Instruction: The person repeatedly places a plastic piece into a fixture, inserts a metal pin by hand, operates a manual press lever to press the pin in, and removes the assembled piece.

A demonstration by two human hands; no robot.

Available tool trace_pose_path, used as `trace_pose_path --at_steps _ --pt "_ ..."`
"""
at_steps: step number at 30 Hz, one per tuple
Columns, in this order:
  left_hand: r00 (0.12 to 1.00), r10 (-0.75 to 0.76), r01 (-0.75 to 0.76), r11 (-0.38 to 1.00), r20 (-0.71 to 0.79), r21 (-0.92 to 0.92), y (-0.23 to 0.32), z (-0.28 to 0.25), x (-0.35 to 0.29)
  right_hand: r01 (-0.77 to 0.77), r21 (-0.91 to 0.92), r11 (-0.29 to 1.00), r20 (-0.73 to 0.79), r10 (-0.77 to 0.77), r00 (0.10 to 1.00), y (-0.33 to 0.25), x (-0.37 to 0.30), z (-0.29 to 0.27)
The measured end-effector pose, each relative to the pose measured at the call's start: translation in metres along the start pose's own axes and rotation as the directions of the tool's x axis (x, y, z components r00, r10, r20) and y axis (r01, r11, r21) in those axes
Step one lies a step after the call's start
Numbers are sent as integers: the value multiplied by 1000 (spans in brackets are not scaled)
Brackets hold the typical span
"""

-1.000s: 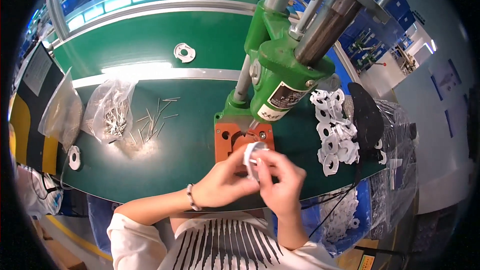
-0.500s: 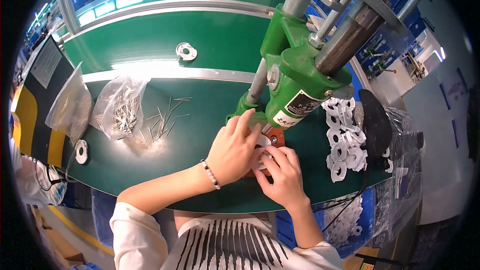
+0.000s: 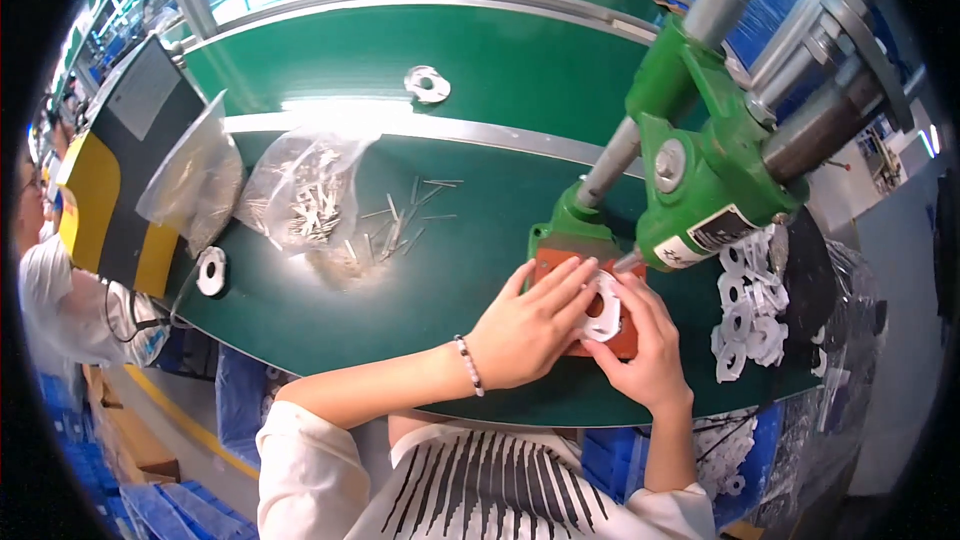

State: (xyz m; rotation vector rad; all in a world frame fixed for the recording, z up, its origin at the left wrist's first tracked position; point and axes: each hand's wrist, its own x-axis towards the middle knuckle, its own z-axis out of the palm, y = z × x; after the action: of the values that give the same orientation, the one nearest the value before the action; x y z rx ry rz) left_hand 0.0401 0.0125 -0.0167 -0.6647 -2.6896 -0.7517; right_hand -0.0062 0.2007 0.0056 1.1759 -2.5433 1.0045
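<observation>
Left hand (image 3: pixel 530 330) is reaching palm-down, fingers extended and slightly spread, their tips covering the left edge of the white ring (image 3: pixel 611 322); can't tell whether its thumb is gripping. Right hand (image 3: pixel 648 345) is pinching the ring, thumb at the near edge, fingers curling over the far right side. Ring is sitting between both hands, over the orange fixture (image 3: pixel 628 344), lying roughly flat, hole facing up. Its visible outline is running longer away from the body; left fingers are hiding part, so true long axis is staying unclear. Green press (image 3: pixel 715 175) is standing beyond the right hand, white parts (image 3: pixel 738 325) are lying to its right, loose pins (image 3: pixel 400 230) beyond the left hand.
</observation>
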Motion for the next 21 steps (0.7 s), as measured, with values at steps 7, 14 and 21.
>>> trace_pose_path --at_steps 7,14,21 --pt "981 -29 -26 961 -193 -274 -15 0 -5 104 186 977 -34 -100 994 12 15 4" --pt "985 8 -54 962 -171 -266 -15 -7 4 148 224 963 -112 -125 986 14 10 7" --pt "987 -2 6 1000 -158 22 -5 -21 3 100 5 995 -72 -99 992 5 10 12"
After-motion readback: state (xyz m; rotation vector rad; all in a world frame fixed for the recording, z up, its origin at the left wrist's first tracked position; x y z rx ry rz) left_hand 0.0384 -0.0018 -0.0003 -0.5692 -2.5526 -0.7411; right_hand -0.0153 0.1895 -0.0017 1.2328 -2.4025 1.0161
